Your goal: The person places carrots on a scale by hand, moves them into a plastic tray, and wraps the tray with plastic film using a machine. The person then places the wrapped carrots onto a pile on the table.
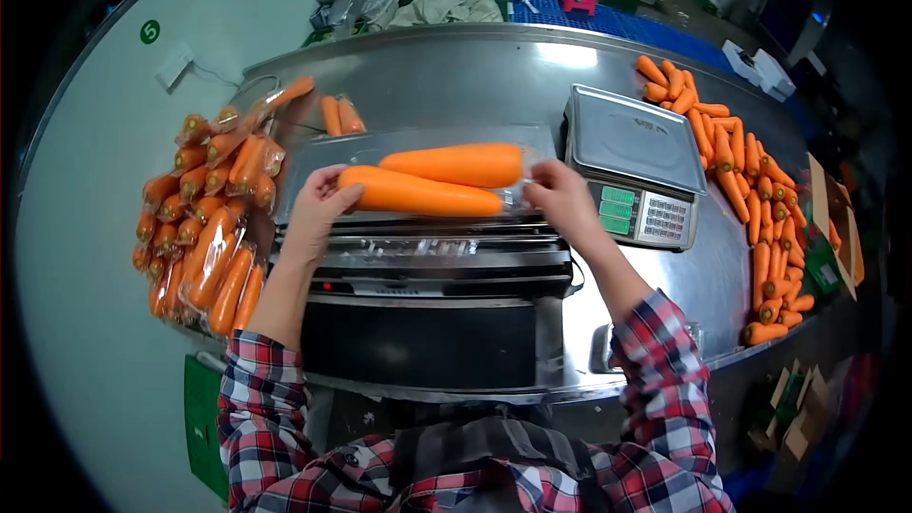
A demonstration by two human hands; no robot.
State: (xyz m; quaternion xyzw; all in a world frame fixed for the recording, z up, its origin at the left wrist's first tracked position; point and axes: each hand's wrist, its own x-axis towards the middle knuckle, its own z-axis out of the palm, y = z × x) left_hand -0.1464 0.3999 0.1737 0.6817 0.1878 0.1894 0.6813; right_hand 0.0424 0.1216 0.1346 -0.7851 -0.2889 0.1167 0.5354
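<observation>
Two large orange carrots lie side by side with tips pointing opposite ways, a front carrot (423,194) and a rear carrot (456,163), over the wrapping machine (427,275). My left hand (321,209) grips the front carrot's thick left end, thumb on top. Clear plastic film (519,198) shows around the carrots' right ends, and my right hand (562,198) pinches it there. Below them run the machine's metal rollers, a red-lit switch and a black plate (418,344).
Film-wrapped carrots (204,218) are piled at the left by the wall, with a small wrapped pair (342,116) behind the machine. To the right stands a digital scale (638,161); loose carrots (760,218) line the table's right edge, near a cardboard box (836,218).
</observation>
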